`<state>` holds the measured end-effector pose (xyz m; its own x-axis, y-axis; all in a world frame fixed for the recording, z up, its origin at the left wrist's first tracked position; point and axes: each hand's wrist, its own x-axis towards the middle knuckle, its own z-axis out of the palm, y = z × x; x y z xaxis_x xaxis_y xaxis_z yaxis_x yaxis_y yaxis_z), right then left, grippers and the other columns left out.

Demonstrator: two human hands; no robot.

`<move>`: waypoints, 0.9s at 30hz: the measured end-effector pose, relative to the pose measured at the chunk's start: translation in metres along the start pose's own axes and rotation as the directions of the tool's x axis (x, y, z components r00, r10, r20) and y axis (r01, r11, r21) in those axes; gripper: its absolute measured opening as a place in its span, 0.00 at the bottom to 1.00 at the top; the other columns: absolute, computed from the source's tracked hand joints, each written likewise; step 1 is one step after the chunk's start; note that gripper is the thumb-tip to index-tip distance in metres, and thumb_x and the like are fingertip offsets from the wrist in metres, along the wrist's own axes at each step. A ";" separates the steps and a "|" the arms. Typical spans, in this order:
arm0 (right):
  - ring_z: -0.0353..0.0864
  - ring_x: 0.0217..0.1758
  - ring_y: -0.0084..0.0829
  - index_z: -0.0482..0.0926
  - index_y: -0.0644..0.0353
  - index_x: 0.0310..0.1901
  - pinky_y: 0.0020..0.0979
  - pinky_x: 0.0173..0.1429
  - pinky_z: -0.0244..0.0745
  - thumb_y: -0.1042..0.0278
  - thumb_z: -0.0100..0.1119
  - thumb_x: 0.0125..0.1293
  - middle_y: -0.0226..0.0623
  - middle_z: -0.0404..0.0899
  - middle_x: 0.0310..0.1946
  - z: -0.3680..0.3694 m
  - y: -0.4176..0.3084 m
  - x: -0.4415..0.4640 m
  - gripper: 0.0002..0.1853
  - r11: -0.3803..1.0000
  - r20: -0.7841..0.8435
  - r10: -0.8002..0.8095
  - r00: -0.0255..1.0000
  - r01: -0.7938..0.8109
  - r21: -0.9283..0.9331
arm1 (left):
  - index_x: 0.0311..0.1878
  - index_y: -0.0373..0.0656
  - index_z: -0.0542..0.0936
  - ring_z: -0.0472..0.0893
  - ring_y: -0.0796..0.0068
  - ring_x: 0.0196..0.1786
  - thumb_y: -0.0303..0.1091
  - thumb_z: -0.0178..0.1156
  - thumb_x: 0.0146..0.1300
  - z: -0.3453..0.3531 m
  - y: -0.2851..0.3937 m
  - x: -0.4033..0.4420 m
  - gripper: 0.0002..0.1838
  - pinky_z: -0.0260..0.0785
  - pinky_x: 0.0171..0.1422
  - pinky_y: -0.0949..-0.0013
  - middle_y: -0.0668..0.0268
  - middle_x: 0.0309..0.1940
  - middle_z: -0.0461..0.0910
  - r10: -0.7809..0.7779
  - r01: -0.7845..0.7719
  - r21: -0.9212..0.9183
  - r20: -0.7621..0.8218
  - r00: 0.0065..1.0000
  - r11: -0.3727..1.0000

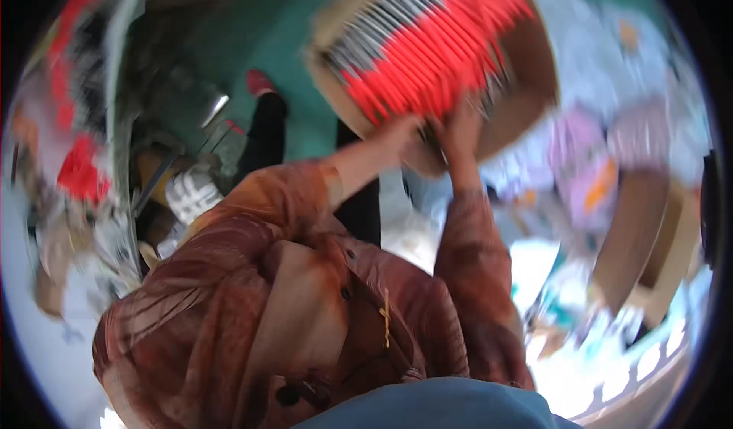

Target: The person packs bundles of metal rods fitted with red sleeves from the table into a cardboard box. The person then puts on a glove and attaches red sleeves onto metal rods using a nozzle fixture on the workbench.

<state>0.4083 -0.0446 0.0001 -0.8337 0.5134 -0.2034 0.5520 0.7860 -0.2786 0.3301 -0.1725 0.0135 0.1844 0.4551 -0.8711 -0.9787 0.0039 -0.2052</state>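
An open cardboard box (534, 70) is in the upper middle of the head view, packed with a row of thin flat pieces. These pieces (443, 47) are bright red along much of their length and grey-silver toward the far left; blur hides their exact kind. My left hand (398, 135) is at the box's near edge, its fingers smeared. Beside it, my right hand (462, 127) reaches over the near rim, fingertips against or among the red pieces. Motion blur hides whether either hand grips anything. What supports the box cannot be seen.
Clear and lilac plastic bags (580, 161) pile up at the right, near another cardboard box (641, 238). Red and dark items (84, 169) lie at the left. A leg with a red shoe (261, 83) stands on the green floor (305, 116).
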 end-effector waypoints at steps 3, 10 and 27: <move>0.75 0.46 0.53 0.70 0.71 0.50 0.47 0.51 0.69 0.52 0.66 0.54 0.59 0.74 0.45 0.016 0.001 0.007 0.31 0.901 0.051 0.293 0.955 -0.293 0.321 | 0.33 0.47 0.76 0.75 0.75 0.29 0.32 0.55 0.57 -0.028 0.002 -0.018 0.02 0.67 0.33 0.69 0.69 0.26 0.75 0.272 -0.322 0.233 0.223 0.936 0.917; 0.74 0.40 0.60 0.74 0.72 0.40 0.52 0.45 0.71 0.40 0.54 0.59 0.61 0.74 0.38 0.020 0.030 0.030 0.32 0.925 0.041 0.343 0.938 -0.330 -0.186 | 0.59 0.40 0.71 0.74 0.76 0.53 0.40 0.55 0.66 -0.083 0.089 -0.189 0.21 0.67 0.57 0.70 0.66 0.50 0.75 0.409 -0.546 0.451 0.371 0.834 0.706; 0.81 0.38 0.34 0.75 0.65 0.48 0.32 0.43 0.75 0.69 0.60 0.60 0.44 0.79 0.40 -0.059 -0.676 0.130 0.16 0.484 0.169 -0.835 0.524 0.554 0.677 | 0.53 0.35 0.74 0.77 0.51 0.51 0.36 0.58 0.55 -0.535 0.307 -0.446 0.23 0.69 0.56 0.58 0.47 0.47 0.78 0.714 -0.104 0.842 -0.509 -0.480 0.530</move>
<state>-0.0740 -0.4888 0.2178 -0.8946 -0.4457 -0.0323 -0.1830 0.4315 -0.8834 -0.0043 -0.8510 0.1006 -0.7417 -0.6692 0.0448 -0.6136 0.7039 0.3577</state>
